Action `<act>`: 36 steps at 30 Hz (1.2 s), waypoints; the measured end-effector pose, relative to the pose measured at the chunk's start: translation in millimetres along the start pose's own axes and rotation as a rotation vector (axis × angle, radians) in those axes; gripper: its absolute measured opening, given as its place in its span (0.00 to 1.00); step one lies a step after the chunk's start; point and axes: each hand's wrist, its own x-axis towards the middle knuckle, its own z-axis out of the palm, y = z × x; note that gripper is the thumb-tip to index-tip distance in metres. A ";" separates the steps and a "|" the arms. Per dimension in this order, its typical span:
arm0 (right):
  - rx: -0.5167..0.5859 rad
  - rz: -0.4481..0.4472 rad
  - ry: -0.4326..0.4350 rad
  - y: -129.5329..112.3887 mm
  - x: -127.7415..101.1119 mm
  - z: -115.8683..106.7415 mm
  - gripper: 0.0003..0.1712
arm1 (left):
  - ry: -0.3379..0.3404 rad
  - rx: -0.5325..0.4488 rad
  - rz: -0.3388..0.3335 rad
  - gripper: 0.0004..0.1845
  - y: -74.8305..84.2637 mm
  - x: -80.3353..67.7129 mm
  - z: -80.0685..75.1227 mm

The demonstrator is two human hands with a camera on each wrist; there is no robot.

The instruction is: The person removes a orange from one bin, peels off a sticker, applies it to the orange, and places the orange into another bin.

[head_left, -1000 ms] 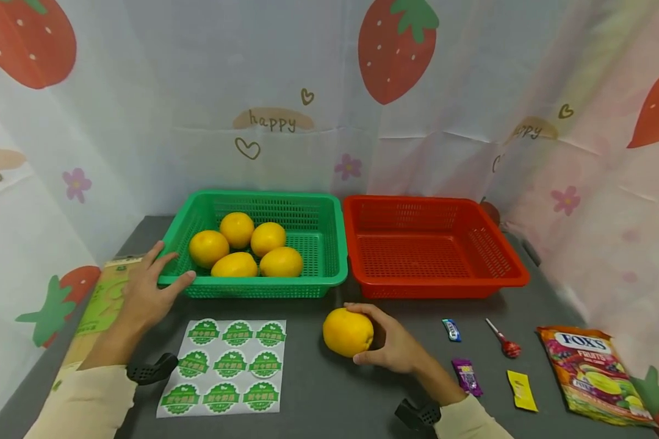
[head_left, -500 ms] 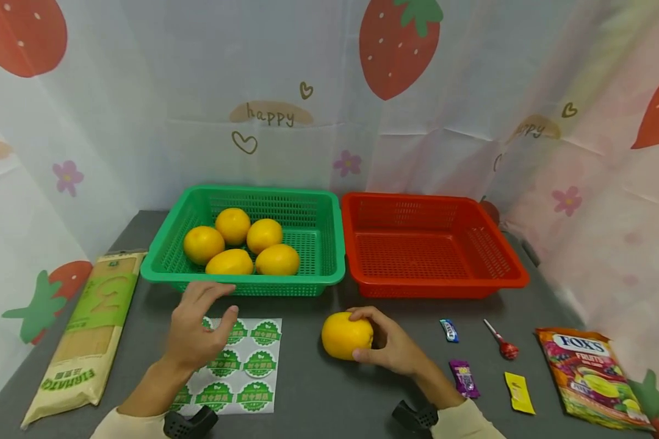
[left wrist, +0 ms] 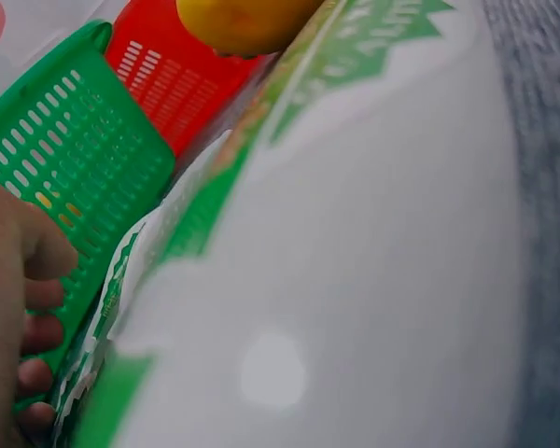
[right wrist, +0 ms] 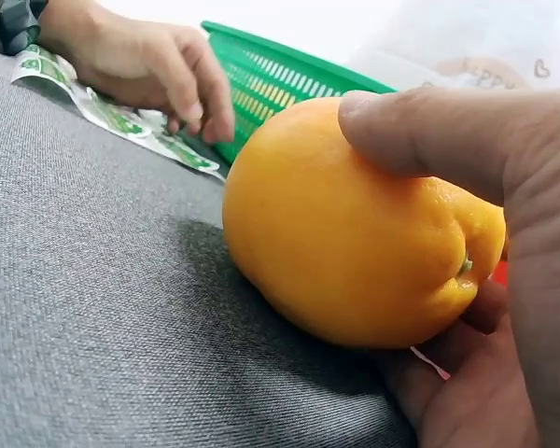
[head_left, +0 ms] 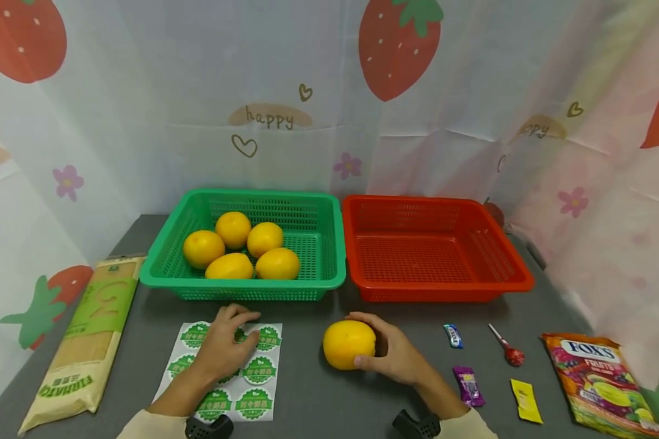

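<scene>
head view: right hand [head_left: 398, 356] cups the orange [head_left: 348, 344]; left hand [head_left: 225, 344] fingers [head_left: 245, 318] curl onto the sticker sheet [head_left: 255, 369], probably peeling one next.

Matt grey cloth with a fine woven grain on the worktop [head_left: 329, 402]. Dimpled, faintly waxy peel on the orange [head_left: 349, 344] in the right hand [head_left: 395, 356]. Glossy white paper with shiny green printed seals on the sticker sheet [head_left: 227, 369] under the left hand [head_left: 222, 347]. Smooth perforated plastic, slightly shiny, for the green basket [head_left: 335, 268] and the red basket [head_left: 518, 274]. Crinkled glossy foil on the candy bag [head_left: 604, 384]; clear shiny film over the pasta packet [head_left: 82, 347]. Thin, soft printed fabric, matt, for the backdrop curtain [head_left: 143, 122].
</scene>
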 end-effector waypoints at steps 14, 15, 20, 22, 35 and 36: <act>-0.039 -0.009 -0.005 -7.2 -0.8 1.6 0.38 | -0.060 0.084 -0.011 0.07 4.4 -0.2 0.1; -0.033 -0.011 -0.006 -10.8 -0.8 2.3 0.37 | -0.056 0.072 -0.011 0.06 4.6 -0.2 0.4; -0.026 -0.004 0.001 -28.8 -1.0 5.0 0.35 | -0.012 0.014 0.003 0.10 4.9 0.9 2.0; -0.034 -0.004 0.005 -32.0 -1.1 5.5 0.35 | -0.001 -0.014 -0.012 0.09 4.5 1.3 2.2; -0.082 -0.024 0.008 -30.2 1.3 6.8 0.37 | 0.104 -0.120 0.094 0.08 3.2 4.6 -3.3; -0.078 -0.026 0.005 -29.9 1.5 7.2 0.37 | 0.136 -0.122 0.139 0.10 3.5 5.8 -4.4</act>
